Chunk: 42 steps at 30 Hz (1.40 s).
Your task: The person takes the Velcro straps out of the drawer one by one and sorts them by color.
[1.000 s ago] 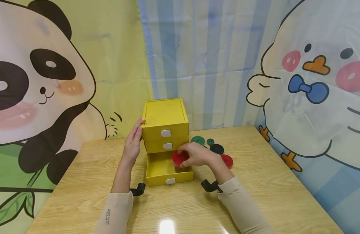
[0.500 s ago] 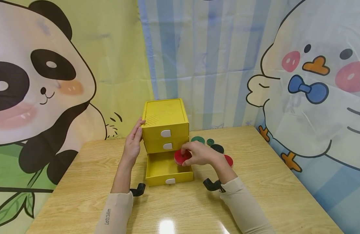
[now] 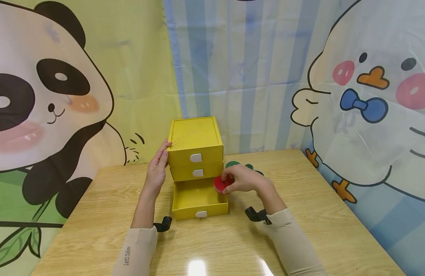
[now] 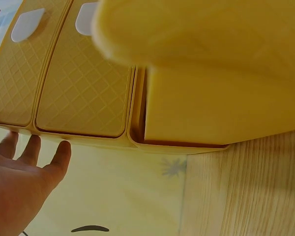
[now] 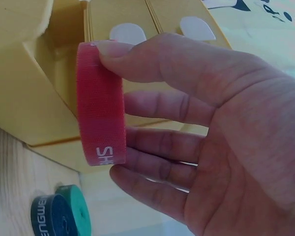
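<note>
A yellow chest of drawers [image 3: 195,132] stands on the table, its bottom drawer [image 3: 214,209] pulled out and the two upper ones closed. My left hand [image 3: 155,174] rests against the chest's left side; in the left wrist view its fingertips [image 4: 62,150] touch that side. With thumb and fingers, my right hand [image 3: 246,179] pinches a red roll of fabric tape [image 5: 101,105], marked with white letters. In the head view the red roll [image 3: 220,185] is held over the right wall of the open drawer. The hand hides part of it.
Behind my right hand lie a green roll [image 3: 232,163], a small green roll [image 3: 249,166] and a mostly hidden black one. The right wrist view shows a black roll [image 5: 48,216] beside a green one. Printed cloth [image 3: 212,76] hangs behind the wooden table [image 3: 319,222].
My right hand has moved right with the red roll, from inside the open drawer to above its right wall. A second red roll on the table is now hidden. My left hand stays put.
</note>
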Motion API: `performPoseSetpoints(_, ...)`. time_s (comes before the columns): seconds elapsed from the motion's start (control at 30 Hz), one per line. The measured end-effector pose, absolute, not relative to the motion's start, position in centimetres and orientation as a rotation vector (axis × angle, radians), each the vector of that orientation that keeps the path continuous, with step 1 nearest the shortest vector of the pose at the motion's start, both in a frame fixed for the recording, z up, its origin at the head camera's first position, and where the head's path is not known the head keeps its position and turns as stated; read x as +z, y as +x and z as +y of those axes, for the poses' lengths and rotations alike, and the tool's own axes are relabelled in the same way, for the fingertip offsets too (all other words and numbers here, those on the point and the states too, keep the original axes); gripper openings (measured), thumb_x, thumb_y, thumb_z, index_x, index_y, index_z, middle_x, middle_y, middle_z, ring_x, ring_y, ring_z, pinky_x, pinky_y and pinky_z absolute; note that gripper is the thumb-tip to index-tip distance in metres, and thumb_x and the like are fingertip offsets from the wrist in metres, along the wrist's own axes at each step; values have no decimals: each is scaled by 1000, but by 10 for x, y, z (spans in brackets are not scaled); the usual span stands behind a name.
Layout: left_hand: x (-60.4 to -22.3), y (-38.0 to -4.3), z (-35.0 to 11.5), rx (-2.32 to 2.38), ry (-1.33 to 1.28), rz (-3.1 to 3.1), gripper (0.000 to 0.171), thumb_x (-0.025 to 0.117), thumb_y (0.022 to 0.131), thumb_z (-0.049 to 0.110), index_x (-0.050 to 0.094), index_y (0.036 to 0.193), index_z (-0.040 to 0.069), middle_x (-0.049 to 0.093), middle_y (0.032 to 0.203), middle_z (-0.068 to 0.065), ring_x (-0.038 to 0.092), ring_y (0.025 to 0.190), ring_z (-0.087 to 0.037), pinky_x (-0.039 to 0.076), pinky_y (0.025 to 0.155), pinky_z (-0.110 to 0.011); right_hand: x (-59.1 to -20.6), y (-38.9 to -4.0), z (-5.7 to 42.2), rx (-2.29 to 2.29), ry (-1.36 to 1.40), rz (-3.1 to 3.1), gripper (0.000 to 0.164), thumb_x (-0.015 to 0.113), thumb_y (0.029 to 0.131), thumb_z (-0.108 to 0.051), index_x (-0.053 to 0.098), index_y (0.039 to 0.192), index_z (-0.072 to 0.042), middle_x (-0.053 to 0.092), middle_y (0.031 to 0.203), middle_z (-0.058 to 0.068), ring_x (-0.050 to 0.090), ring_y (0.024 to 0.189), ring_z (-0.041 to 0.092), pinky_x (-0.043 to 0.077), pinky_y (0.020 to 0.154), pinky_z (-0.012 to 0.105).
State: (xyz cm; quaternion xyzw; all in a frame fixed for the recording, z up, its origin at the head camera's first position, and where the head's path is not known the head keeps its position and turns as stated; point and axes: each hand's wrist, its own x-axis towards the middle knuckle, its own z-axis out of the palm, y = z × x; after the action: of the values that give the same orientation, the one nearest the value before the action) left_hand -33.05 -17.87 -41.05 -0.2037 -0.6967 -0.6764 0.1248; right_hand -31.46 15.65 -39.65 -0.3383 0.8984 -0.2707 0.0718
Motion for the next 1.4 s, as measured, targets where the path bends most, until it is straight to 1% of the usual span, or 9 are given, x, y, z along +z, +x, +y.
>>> performPoseSetpoints(0.1,-410,-331,-179,-1972,-595,-2028,49,38,114,39,47,155,13,19,175,8,13,162,-17,16,131,-52,-397,-316,161,-842,-957,2677,30,89,84,-28,73,106,-15,71,104,-1,64,95,21,56,83,32)
performPoseSetpoints(0.23,-410,-331,-179,-1976,-595,-2031,49,38,114,39,47,155,14,19,174,10,13,162,-17,16,131,-52,-398,-317,165,-847,-898,2670,29,89,84,-26,73,105,-15,71,104,-1,63,93,18,55,84,33)
performPoseSetpoints(0.43,-410,-330,-178,-1975,-593,-2031,49,38,114,38,46,155,13,20,174,11,13,162,-17,16,131,-53,-397,-318,168,-829,-901,2666,29,89,84,-26,72,104,-14,71,104,2,62,91,17,55,83,33)
performPoseSetpoints(0.7,-410,-330,-178,-1971,-595,-2031,49,38,114,38,47,155,13,20,174,10,13,162,-16,16,131,-52,-397,-320,180,-839,-857,2712,29,89,84,-27,73,105,-14,71,102,0,61,91,16,54,84,34)
performPoseSetpoints(0.93,-410,-330,-178,-1973,-591,-2026,49,38,114,38,47,155,13,20,174,10,13,162,-16,16,131,-52,-400,-323,187,-753,-803,2738,29,92,80,-19,72,99,-8,70,95,7,58,81,17,53,76,33)
performPoseSetpoints(1.13,-410,-330,-178,-1977,-595,-2020,49,38,114,38,47,155,13,20,174,9,13,162,-17,16,131,-52,-403,-323,191,-717,-718,2741,29,94,77,-16,72,94,-8,69,91,5,58,80,18,53,72,32)
performPoseSetpoints(1.4,-411,-331,-178,-1977,-588,-2028,50,39,113,40,47,155,14,20,174,10,13,162,-16,15,131,-51,-406,-323,192,-661,-600,2738,32,96,75,-21,71,91,-10,67,88,2,60,78,19,52,70,31)
